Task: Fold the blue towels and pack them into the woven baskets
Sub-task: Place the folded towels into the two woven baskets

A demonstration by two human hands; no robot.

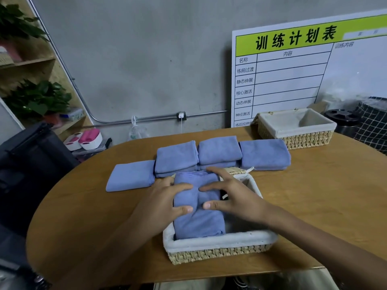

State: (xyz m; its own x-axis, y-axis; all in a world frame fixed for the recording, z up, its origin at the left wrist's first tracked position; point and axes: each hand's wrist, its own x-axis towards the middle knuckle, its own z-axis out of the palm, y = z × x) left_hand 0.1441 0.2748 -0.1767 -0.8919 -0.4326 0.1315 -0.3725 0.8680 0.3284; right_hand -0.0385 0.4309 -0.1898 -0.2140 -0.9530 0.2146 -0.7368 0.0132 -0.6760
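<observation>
Towel (196, 208) folded, blue, in basket (219, 245)

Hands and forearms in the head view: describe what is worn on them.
Both arms are bare as far as the picture shows: no sleeves, gloves, watch or bracelet. The left hand and the right hand show no rings on the fingers in view. The nails are short and plain. Nothing is marked or taped on either forearm.

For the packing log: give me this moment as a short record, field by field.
near basket: holds one folded towel, at its left side
left hand: fingers spread, pressing the towel
right hand: fingers spread, pressing the towel
far basket: no towels visible inside
folded towels on table: row behind the near basket, two of them stacks
table: wooden, rounded
</observation>
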